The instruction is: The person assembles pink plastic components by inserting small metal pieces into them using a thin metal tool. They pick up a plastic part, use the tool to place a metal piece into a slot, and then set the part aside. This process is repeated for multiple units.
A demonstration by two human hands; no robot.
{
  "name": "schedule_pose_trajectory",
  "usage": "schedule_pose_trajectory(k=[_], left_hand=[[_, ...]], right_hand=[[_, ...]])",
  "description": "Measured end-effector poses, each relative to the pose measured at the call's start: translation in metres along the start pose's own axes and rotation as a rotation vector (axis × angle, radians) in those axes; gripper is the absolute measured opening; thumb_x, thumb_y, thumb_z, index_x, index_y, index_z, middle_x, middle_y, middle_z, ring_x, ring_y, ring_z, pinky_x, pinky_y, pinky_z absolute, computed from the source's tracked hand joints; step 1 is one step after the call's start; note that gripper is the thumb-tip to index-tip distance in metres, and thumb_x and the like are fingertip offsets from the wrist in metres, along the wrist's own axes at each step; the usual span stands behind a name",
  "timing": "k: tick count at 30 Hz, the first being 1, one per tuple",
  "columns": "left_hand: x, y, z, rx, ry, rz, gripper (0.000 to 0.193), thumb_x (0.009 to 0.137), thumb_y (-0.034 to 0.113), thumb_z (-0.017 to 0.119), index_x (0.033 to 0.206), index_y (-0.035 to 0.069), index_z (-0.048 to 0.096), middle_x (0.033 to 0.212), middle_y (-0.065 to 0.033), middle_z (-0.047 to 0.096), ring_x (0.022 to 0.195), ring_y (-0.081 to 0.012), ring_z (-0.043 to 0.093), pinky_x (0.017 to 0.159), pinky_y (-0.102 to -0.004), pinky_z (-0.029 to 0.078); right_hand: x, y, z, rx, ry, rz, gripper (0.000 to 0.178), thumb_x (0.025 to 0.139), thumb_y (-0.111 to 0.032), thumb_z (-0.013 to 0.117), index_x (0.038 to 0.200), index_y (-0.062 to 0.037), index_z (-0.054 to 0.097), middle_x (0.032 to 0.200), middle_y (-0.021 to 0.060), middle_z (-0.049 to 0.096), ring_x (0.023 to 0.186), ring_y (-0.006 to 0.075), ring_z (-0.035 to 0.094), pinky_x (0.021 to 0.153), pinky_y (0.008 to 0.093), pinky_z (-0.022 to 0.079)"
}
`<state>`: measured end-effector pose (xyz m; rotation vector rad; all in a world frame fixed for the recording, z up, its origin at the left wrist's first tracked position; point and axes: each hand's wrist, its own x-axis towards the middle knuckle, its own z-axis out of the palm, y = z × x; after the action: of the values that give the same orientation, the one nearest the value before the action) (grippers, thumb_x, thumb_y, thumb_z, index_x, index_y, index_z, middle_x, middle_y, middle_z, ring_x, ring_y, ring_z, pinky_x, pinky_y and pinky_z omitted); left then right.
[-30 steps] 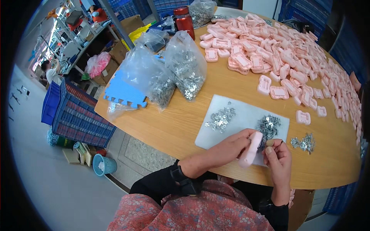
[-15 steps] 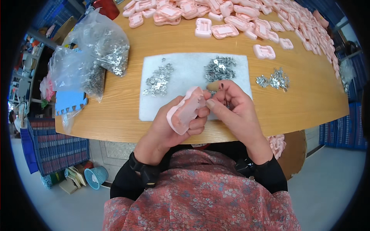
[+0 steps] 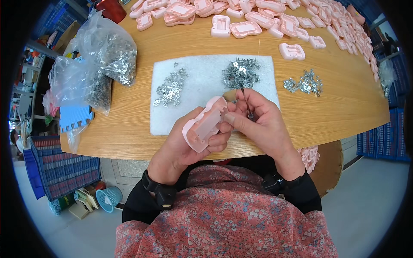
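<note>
A pink plastic casing (image 3: 206,123) rests in my left hand (image 3: 178,134), tilted, its recessed side facing up. The fingers wrap round its right edge. My right hand (image 3: 262,122) is closed at the casing's upper right edge, thumb and forefinger pinched together against it. A thin dark tool (image 3: 246,102), perhaps tweezers, sticks up between the right fingers. Any small part in the pinch is hidden. Beneath both hands lies a white foam sheet (image 3: 202,64), bearing a pile of flat metal pieces (image 3: 171,88) at left and a denser pile of metal pieces (image 3: 241,73) at right.
Many pink casings (image 3: 275,19) cover the table's far side; one casing (image 3: 292,51) lies nearer. Right of the foam is another heap of metal pieces (image 3: 307,82). Plastic bags (image 3: 92,60) of metal parts stand at left beside a blue foam mat (image 3: 75,117).
The casing has turned so that more of its recessed inside shows. The dark tool has swung more upright in my right hand. The whole view has shifted slightly.
</note>
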<state>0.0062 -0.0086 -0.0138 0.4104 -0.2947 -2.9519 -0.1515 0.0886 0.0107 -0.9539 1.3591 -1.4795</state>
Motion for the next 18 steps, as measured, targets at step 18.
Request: schedule_pose_trajectory(k=[18], left_hand=[[0.002,0.010,0.015,0.527,0.180,0.186,0.046,0.097,0.018,0.048,0.139,0.000,0.046,0.107,-0.0067,0.060,0.078,-0.0115,0.054,0.066,-0.0221,0.045]], right_hand=[[-0.009,-0.013,-0.024,0.124,0.010,0.163,0.031,0.089,-0.010,0.072,0.115,-0.0025,0.056,0.087,-0.0038,0.058,0.078,0.0021,0.052,0.070,0.0185,0.043]])
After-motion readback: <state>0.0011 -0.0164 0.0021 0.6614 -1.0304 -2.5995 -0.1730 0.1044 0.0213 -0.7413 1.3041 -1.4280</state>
